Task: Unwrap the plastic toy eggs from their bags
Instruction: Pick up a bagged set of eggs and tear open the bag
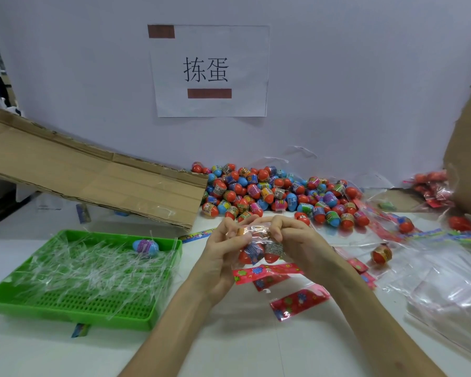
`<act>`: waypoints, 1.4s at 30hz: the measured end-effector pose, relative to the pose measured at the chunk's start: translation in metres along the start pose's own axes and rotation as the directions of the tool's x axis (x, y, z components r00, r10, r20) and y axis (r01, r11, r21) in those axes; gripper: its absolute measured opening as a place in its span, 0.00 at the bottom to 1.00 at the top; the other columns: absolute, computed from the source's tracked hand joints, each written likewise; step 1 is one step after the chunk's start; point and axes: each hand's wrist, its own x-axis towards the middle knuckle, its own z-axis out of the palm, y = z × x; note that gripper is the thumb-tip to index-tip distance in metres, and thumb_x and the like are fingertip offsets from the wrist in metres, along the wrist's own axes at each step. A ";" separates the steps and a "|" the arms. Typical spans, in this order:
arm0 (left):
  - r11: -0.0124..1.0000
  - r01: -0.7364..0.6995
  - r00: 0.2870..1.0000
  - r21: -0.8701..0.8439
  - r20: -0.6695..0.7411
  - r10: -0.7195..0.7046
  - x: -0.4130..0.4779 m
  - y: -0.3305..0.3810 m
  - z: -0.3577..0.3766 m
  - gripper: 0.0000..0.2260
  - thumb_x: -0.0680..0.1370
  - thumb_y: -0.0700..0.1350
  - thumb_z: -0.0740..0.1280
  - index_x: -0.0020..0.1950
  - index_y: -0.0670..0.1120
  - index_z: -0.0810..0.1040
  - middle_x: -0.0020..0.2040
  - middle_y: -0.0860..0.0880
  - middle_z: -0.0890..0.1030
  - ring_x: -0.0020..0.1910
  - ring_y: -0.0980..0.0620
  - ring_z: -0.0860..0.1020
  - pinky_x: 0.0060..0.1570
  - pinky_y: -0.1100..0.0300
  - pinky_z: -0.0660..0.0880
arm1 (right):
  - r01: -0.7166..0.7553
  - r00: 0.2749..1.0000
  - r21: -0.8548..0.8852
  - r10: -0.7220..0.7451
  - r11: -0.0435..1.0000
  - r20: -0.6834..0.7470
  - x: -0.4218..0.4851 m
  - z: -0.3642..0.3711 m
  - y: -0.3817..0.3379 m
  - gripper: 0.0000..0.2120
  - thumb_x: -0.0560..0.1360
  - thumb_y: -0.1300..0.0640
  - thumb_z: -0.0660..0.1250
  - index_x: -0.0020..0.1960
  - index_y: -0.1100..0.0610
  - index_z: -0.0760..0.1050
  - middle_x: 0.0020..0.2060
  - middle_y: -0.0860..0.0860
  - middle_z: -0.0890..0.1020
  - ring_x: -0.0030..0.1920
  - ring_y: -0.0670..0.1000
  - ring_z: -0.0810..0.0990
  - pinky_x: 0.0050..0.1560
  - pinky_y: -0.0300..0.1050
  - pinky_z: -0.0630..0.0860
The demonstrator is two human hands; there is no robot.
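Left hand (218, 257) and right hand (297, 240) pinch bag (256, 232) top, right of green tray (93, 304); we seem mid-tear. Next: pull apart, free eggs (252, 255).

One wide-angle camera on the person's head looks forward and down across the white tabletop (256, 349). It is near enough that the left hand (220, 257) and right hand (299, 240) sit mid-frame, and it faces the pale wall (365, 77) bearing a white paper sign (210, 72).
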 end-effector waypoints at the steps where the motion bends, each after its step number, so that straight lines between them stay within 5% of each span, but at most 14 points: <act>1: 1.000 -0.004 1.000 -0.007 0.009 0.004 0.000 0.000 -0.001 0.14 0.74 0.33 0.69 0.36 0.49 0.72 0.67 0.41 0.81 0.66 0.42 0.80 0.58 0.47 0.80 | 0.001 1.000 0.015 -0.001 1.000 0.013 0.000 0.000 0.000 0.14 0.79 0.70 0.56 0.38 0.59 0.73 0.59 0.58 0.82 0.53 0.54 0.83 0.44 0.42 0.80; 16: 0.999 0.028 0.987 -0.029 0.160 -0.023 -0.002 0.008 -0.005 0.13 0.73 0.31 0.68 0.37 0.48 0.73 0.71 0.40 0.78 0.70 0.39 0.77 0.61 0.45 0.79 | -0.064 0.998 0.129 0.061 0.990 0.023 0.000 -0.007 0.000 0.13 0.76 0.65 0.59 0.36 0.57 0.77 0.60 0.58 0.82 0.54 0.55 0.84 0.43 0.43 0.81; 20: 0.998 0.022 0.985 -0.055 0.175 -0.012 -0.003 0.009 -0.006 0.12 0.74 0.31 0.68 0.40 0.47 0.70 0.71 0.40 0.78 0.69 0.39 0.77 0.62 0.44 0.78 | -0.102 0.994 0.176 0.105 0.979 -0.007 -0.002 -0.007 -0.002 0.10 0.73 0.60 0.60 0.36 0.57 0.77 0.52 0.57 0.83 0.51 0.55 0.83 0.40 0.42 0.80; 24: 0.999 0.018 0.989 -0.051 0.150 -0.010 -0.001 0.008 -0.006 0.12 0.74 0.32 0.68 0.39 0.48 0.72 0.71 0.42 0.78 0.70 0.39 0.77 0.64 0.43 0.76 | -0.103 0.993 0.195 0.113 0.975 -0.043 -0.002 -0.004 -0.002 0.18 0.78 0.48 0.59 0.37 0.58 0.77 0.41 0.54 0.80 0.42 0.50 0.80 0.37 0.41 0.78; 28: 0.999 0.001 0.995 -0.049 0.097 0.003 0.000 0.006 -0.003 0.13 0.73 0.32 0.68 0.36 0.49 0.73 0.69 0.43 0.79 0.71 0.41 0.76 0.68 0.43 0.72 | -0.098 0.987 0.078 0.107 0.992 -0.120 0.001 0.005 0.000 0.15 0.77 0.47 0.67 0.36 0.53 0.80 0.39 0.50 0.84 0.40 0.49 0.84 0.38 0.42 0.81; 32: 0.999 -0.001 0.997 -0.037 0.074 0.004 0.000 0.006 -0.004 0.14 0.73 0.31 0.69 0.38 0.48 0.70 0.70 0.42 0.79 0.69 0.40 0.77 0.66 0.44 0.75 | -0.038 0.976 -0.066 0.023 0.997 -0.217 0.004 0.011 0.006 0.16 0.67 0.54 0.80 0.33 0.54 0.72 0.33 0.51 0.80 0.34 0.49 0.82 0.31 0.40 0.78; 39: 0.998 0.017 0.999 -0.064 0.043 -0.014 0.000 0.006 -0.005 0.12 0.75 0.32 0.66 0.42 0.47 0.68 0.69 0.41 0.79 0.68 0.38 0.78 0.63 0.44 0.76 | -0.056 0.972 0.105 0.079 0.993 -0.222 0.005 0.009 0.007 0.08 0.68 0.63 0.76 0.44 0.58 0.77 0.51 0.59 0.84 0.49 0.60 0.84 0.40 0.51 0.83; 42: 0.991 0.024 0.997 -0.132 0.074 -0.014 0.000 0.007 -0.008 0.12 0.73 0.32 0.71 0.41 0.48 0.74 0.64 0.40 0.82 0.61 0.38 0.82 0.54 0.47 0.83 | -0.070 0.968 0.211 0.118 0.975 -0.221 0.005 0.007 0.006 0.22 0.69 0.63 0.73 0.62 0.57 0.77 0.59 0.61 0.83 0.53 0.61 0.85 0.42 0.51 0.84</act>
